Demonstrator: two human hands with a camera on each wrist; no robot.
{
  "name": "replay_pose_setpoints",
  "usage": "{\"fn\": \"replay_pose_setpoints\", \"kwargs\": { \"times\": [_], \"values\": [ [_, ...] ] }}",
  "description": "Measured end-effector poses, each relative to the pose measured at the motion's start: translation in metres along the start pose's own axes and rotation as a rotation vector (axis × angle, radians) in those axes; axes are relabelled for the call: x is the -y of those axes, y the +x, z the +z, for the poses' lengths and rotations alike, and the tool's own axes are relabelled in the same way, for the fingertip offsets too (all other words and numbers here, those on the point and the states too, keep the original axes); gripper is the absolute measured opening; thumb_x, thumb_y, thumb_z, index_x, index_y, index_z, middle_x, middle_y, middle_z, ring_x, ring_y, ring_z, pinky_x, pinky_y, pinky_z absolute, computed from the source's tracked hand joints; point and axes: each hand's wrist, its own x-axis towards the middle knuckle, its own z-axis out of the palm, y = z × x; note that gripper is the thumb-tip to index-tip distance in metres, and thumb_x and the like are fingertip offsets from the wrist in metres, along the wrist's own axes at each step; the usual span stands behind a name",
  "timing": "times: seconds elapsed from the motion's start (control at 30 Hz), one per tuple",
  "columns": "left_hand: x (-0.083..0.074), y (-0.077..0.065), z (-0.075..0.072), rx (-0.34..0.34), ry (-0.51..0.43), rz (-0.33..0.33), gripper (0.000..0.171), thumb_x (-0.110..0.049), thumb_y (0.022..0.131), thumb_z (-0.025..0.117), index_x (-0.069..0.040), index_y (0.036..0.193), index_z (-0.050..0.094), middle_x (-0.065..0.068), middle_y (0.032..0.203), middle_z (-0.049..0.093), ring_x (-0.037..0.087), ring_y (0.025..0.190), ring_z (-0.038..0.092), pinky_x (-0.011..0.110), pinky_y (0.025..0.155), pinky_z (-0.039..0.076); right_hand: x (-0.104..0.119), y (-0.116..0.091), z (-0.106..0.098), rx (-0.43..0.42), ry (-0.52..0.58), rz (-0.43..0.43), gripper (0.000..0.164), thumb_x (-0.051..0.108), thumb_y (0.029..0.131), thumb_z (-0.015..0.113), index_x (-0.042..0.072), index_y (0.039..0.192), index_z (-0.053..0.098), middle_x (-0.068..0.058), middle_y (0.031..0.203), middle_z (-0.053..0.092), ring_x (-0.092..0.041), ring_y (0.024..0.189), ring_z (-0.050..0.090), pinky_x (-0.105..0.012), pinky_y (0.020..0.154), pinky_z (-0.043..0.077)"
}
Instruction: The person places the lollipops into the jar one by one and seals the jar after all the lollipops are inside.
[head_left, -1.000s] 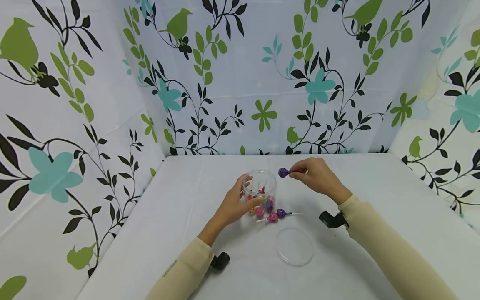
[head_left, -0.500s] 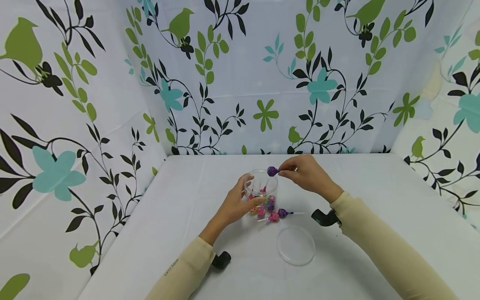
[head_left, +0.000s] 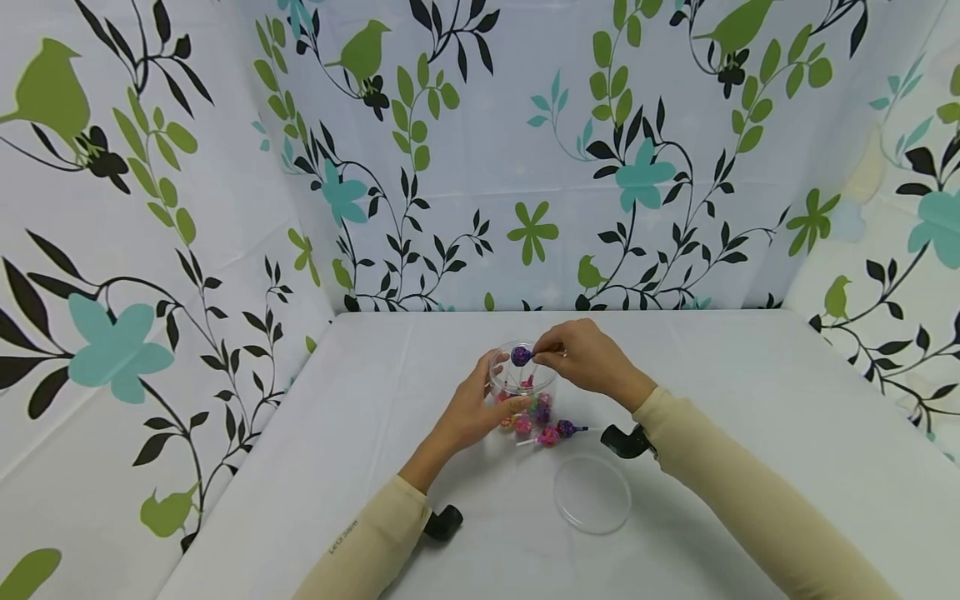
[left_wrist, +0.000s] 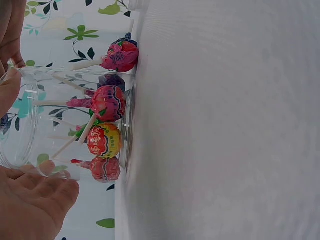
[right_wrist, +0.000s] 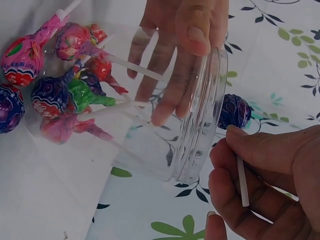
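Note:
My left hand point(head_left: 472, 412) grips a clear round jar point(right_wrist: 187, 157) that stands on the table with its mouth uncovered. Several wrapped lollipops point(left_wrist: 107, 104) lie in its bottom, their white sticks pointing up. My right hand point(head_left: 588, 357) pinches a purple-wrapped lollipop point(right_wrist: 235, 111) by the stick, just under the candy. In the head view that candy overlaps the jar's mouth; in the right wrist view it is right at the rim. Beside the jar's base, a pink lollipop point(head_left: 549, 436) and another purple lollipop point(head_left: 567, 428) lie on the tabletop.
A clear round lid point(head_left: 592, 532) lies flat on the white table point(head_left: 345, 400), nearer to me than the jar. Black wrist cameras point(head_left: 626, 442) stick out under both sleeves. Patterned cloth point(head_left: 465, 167) walls the table at the back and sides.
My right hand has moved left with the purple lollipop, from beside the jar to over its mouth. The left hand keeps its grip on the jar.

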Motion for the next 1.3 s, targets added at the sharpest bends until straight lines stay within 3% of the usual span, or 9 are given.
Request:
{"fn": "replay_pose_setpoints", "kwargs": {
  "times": [0.2, 0.47, 0.73, 1.3],
  "values": [
    [0.0, 0.0, 0.0, 0.004, 0.014, -0.023, 0.089, -0.044, 0.094, 0.078, -0.014, 0.161, 0.029, 0.004, 0.16, 0.043, 0.028, 0.147, 0.041, 0.043, 0.118, 0.036, 0.002, 0.002, 0.004, 0.015, -0.014, 0.007, 0.01, 0.007, 0.095, 0.077, 0.0, 0.101, 0.081, -0.006, 0.094, 0.077, -0.017, 0.083, 0.072, -0.036, 0.077, 0.062],
    [-0.001, 0.0, -0.001, 0.002, 0.018, 0.002, 0.088, -0.043, 0.095, 0.077, -0.012, 0.161, 0.028, 0.008, 0.16, 0.043, 0.029, 0.146, 0.041, 0.047, 0.118, 0.036, 0.001, 0.003, 0.008, 0.015, -0.007, -0.001, 0.008, 0.005, 0.095, 0.077, 0.0, 0.099, 0.081, -0.005, 0.092, 0.076, -0.016, 0.081, 0.071, -0.035, 0.075, 0.062],
    [-0.001, -0.001, -0.002, 0.014, 0.006, -0.013, 0.09, -0.045, 0.095, 0.077, -0.013, 0.162, 0.026, 0.008, 0.157, 0.047, 0.026, 0.147, 0.041, 0.046, 0.118, 0.036, 0.007, 0.008, 0.012, 0.027, -0.025, -0.007, 0.009, 0.006, 0.095, 0.076, 0.0, 0.099, 0.081, -0.006, 0.091, 0.076, -0.015, 0.079, 0.07, -0.035, 0.075, 0.062],
    [-0.001, 0.0, -0.001, 0.015, 0.007, -0.018, 0.093, -0.042, 0.095, 0.078, -0.008, 0.163, 0.025, 0.008, 0.16, 0.043, 0.023, 0.147, 0.04, 0.045, 0.118, 0.035, 0.005, 0.01, 0.02, 0.053, -0.083, -0.007, 0.007, 0.006, 0.094, 0.076, 0.002, 0.098, 0.082, -0.002, 0.087, 0.076, -0.013, 0.078, 0.071, -0.036, 0.075, 0.062]
  ]
}}
